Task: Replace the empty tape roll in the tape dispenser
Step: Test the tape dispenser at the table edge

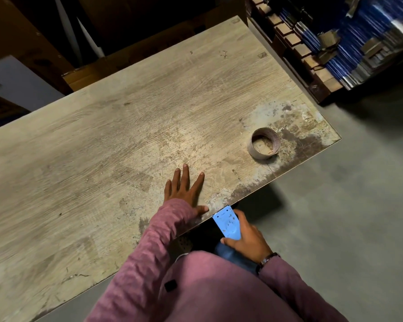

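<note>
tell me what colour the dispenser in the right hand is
Light blue, seen in the head view: tape dispenser.

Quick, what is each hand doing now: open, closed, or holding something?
Left hand: open, flat on the table, holding nothing.
Right hand: closed on the blue dispenser, just below the table edge.

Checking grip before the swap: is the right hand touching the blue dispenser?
Touching. The head view shows the right hand wrapped around the blue dispenser, thumb across its face.
</note>
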`<state>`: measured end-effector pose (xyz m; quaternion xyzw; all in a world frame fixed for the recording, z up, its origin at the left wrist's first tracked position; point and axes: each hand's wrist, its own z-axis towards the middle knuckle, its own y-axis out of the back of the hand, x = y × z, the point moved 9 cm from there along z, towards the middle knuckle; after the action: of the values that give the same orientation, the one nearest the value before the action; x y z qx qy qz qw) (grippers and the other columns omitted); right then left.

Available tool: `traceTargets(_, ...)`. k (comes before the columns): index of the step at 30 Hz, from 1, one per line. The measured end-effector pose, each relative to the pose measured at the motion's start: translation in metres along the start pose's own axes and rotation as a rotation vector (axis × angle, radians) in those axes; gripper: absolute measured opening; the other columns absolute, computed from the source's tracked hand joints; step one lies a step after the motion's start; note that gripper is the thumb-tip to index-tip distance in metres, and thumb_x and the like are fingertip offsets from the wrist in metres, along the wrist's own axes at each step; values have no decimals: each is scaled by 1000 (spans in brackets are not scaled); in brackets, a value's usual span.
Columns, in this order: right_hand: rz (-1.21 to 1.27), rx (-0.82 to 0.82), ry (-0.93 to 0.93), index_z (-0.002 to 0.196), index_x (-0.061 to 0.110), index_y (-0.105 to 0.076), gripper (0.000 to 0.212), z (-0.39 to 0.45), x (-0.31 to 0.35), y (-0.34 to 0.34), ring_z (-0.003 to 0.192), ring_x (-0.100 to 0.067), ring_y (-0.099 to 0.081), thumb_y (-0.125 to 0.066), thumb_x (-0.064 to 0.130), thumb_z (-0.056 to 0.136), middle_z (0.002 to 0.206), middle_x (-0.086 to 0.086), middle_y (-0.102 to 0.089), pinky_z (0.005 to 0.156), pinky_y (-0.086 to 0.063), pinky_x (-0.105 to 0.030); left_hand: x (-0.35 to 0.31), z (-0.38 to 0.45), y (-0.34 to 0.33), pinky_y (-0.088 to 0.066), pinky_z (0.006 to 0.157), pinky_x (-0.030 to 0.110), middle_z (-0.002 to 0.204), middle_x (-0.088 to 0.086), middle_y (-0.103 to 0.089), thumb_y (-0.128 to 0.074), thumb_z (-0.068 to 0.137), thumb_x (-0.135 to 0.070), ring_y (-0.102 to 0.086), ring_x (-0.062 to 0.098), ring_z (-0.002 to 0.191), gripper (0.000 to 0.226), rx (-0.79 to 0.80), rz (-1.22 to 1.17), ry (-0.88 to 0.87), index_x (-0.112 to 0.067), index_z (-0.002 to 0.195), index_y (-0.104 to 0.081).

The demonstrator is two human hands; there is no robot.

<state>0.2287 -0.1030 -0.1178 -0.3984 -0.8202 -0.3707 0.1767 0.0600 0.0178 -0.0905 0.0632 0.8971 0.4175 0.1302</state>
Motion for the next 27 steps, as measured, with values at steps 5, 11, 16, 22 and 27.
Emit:
traceTargets(5, -9, -11, 12, 141, 33, -34, 82, 0, 0, 0, 119, -22, -62, -81, 37, 74, 131, 7, -64, 90, -50, -32, 1, -2, -4, 14, 111, 58, 145, -2, 43, -20, 80, -78, 37, 24, 135, 79, -155, 6, 27, -48, 136, 25)
traceTargets(11, -6, -3, 11, 142, 34, -33, 83, 0, -2, -1, 118, -21, -62, -81, 37, 74, 132, 7, -64, 91, -52, -33, 5, 2, -7, 7, 111, 62, 146, 0, 43, -33, 89, -63, 35, 26, 136, 75, -119, 28, -16, -49, 135, 25)
traceTargets(16, -21, 10, 8, 141, 35, -31, 83, 1, -4, -1, 117, -21, -62, -80, 38, 74, 132, 7, -63, 91, -52, -34, 8, -3, 3, 9, 113, 56, 150, -4, 35, -30, 83, -72, 27, 24, 140, 74, -129, -37, 3, -51, 138, 15)
traceTargets(22, -36, 33, 4, 142, 38, -30, 84, 1, -2, -1, 116, -22, -62, -78, 42, 73, 130, 7, -63, 91, -53, -37, -37, 11, 12, 13, 112, 57, 151, 4, 33, -17, 75, -84, 29, 28, 139, 88, -281, 46, -22, -39, 142, 20)
traceTargets(27, -36, 57, 2, 141, 40, -30, 83, 0, -3, -2, 115, -21, -61, -76, 47, 72, 129, 9, -63, 92, -53, -38, -30, 19, 2, 6, 113, 57, 155, 2, 22, -10, 80, -78, 19, 27, 143, 76, -366, 127, -63, -42, 143, 13)
